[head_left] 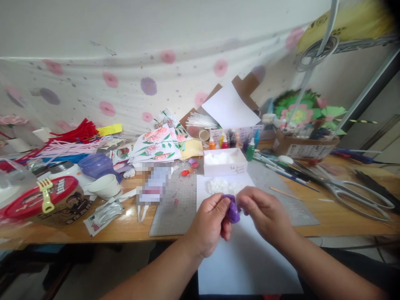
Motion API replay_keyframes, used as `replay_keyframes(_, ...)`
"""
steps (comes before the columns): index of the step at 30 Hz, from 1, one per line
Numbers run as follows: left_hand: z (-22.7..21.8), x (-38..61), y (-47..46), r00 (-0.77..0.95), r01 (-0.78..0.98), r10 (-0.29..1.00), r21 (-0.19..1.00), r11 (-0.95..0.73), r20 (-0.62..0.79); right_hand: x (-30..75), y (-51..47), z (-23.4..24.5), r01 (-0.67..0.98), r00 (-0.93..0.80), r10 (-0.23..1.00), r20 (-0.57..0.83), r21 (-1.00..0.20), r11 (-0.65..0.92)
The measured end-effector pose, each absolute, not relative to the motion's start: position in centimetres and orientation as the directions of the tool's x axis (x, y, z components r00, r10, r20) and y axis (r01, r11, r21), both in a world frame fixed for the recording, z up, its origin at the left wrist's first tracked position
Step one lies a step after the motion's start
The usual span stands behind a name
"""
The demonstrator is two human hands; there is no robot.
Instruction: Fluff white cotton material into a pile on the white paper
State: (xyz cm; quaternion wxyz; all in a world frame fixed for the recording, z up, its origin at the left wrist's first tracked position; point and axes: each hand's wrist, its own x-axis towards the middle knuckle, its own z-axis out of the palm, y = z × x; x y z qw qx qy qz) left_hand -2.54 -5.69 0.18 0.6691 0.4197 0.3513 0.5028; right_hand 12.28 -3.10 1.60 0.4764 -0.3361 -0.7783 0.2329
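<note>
My left hand and my right hand meet over a white sheet of paper at the table's front edge. Both pinch a small purple lump of soft material between their fingertips. Just beyond it a pile of white fluffy bits lies on the sheet. A white open box holding more white material stands behind that.
A grey cutting mat lies under the sheet. Large scissors and pens lie at the right. Small paint bottles stand behind the box. A red-lidded tin, a white cup and pipe cleaners crowd the left.
</note>
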Motion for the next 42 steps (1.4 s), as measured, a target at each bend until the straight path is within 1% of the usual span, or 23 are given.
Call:
replay_keyframes(2, 0.1, -2.8, -5.6, 0.251, -0.369, 0.967, 0.919, 0.137, -0.043, 12.7, -2.9, 1.9, 0.302, -0.293, 0.759, 0.582, -0.697, 0.651)
replay_keyframes(5, -0.1, -3.2, -5.6, 0.260, -0.331, 0.965, 0.935, 0.128, -0.041, 13.1, -2.9, 2.1, 0.276, -0.297, 0.771, 0.564, -0.722, 0.635)
replay_keyframes(7, -0.2, -3.3, -5.6, 0.231, -0.316, 0.971, 0.940, 0.128, -0.055, 13.2, -2.9, 2.2, 0.263, -0.286, 0.763, 0.580, -0.718, 0.644)
replay_keyframes(10, -0.1, -3.4, -5.7, 0.203, -0.317, 0.976, 0.937, 0.147, -0.084, 13.2, -2.9, 2.3, 0.248, -0.268, 0.730, 0.629, -0.687, 0.683)
replay_keyframes(15, 0.2, -2.9, -5.8, 0.230, -0.330, 0.971, 0.933, 0.144, -0.068, 12.6, -3.3, 2.2, 0.271, -0.320, 0.637, 0.702, -0.576, 0.771)
replay_keyframes(21, 0.0, -2.0, -5.9, 0.074, -0.240, 0.997, 0.969, 0.053, -0.037, 11.5, -4.1, 1.0, 0.250, -0.401, 0.604, 0.689, -0.552, 0.796)
replay_keyframes(23, 0.0, -2.1, -5.9, 0.046, -0.162, 0.999, 0.987, -0.009, 0.017, 11.4, -4.2, 0.7, 0.301, -0.385, 0.660, 0.645, -0.588, 0.751)
replay_keyframes(26, -0.2, -2.6, -6.0, 0.022, 0.001, 0.992, 0.992, -0.125, 0.124, 11.4, -4.3, 0.5, 0.382, -0.351, 0.800, 0.487, -0.706, 0.597)
replay_keyframes(29, -0.5, -3.1, -6.1, 0.035, 0.146, 0.976, 0.965, -0.219, 0.216, 11.0, -4.6, 0.4, 0.345, -0.369, 0.871, 0.325, -0.822, 0.453)
replay_keyframes(32, -0.9, -3.0, -6.3, 0.055, 0.221, 0.961, 0.935, -0.277, 0.271, 10.3, -5.2, 0.2, 0.267, -0.364, 0.892, 0.268, -0.887, 0.376)
replay_keyframes(37, -1.8, -2.3, -6.7, 0.079, 0.123, 0.953, 0.946, -0.299, 0.291, 9.7, -6.0, -0.2, 0.111, -0.417, 0.869, 0.266, -0.934, 0.339)
replay_keyframes(39, -2.0, -2.3, -6.8, 0.096, 0.080, 0.958, 0.958, -0.277, 0.269, 9.6, -5.9, -0.3, 0.099, -0.449, 0.857, 0.252, -0.939, 0.328)
replay_keyframes(42, -2.1, -3.0, -6.6, 0.151, 0.020, 0.970, 0.981, -0.194, 0.189, 9.7, -5.3, -0.4, 0.142, -0.486, 0.853, 0.193, -0.945, 0.295)
